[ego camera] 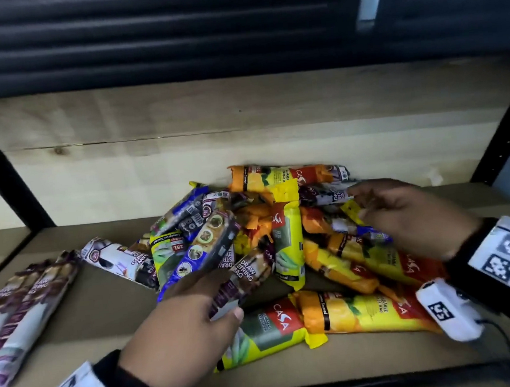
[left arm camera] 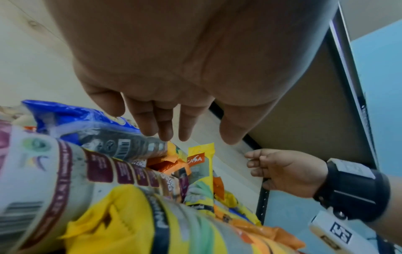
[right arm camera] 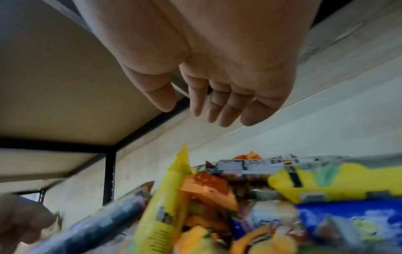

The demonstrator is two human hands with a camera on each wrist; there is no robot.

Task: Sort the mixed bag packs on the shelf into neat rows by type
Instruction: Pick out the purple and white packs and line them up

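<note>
A jumbled pile of bag packs lies mid-shelf: blue packs (ego camera: pixel 197 254), maroon-and-white draw string packs (ego camera: pixel 242 274), yellow-green packs (ego camera: pixel 285 240) and orange-yellow packs (ego camera: pixel 359 310). My left hand (ego camera: pixel 184 316) reaches into the pile's front left. Its straight fingers (left arm camera: pixel 165 120) touch the blue pack (left arm camera: pixel 87 120) above a draw string pack (left arm camera: pixel 65 163), gripping nothing. My right hand (ego camera: pixel 403 211) hovers over the pile's right side with its fingers (right arm camera: pixel 217 103) relaxed and empty. A row of draw string packs (ego camera: pixel 26 306) lies at the far left.
The brown shelf board (ego camera: pixel 105 330) shows bare between the left row and the pile, where one draw string pack (ego camera: pixel 117 261) lies askew. A pale wooden back wall (ego camera: pixel 210 120) and black uprights (ego camera: pixel 2 172) (ego camera: pixel 507 128) bound the bay. Another shelf (right arm camera: pixel 54 86) is overhead.
</note>
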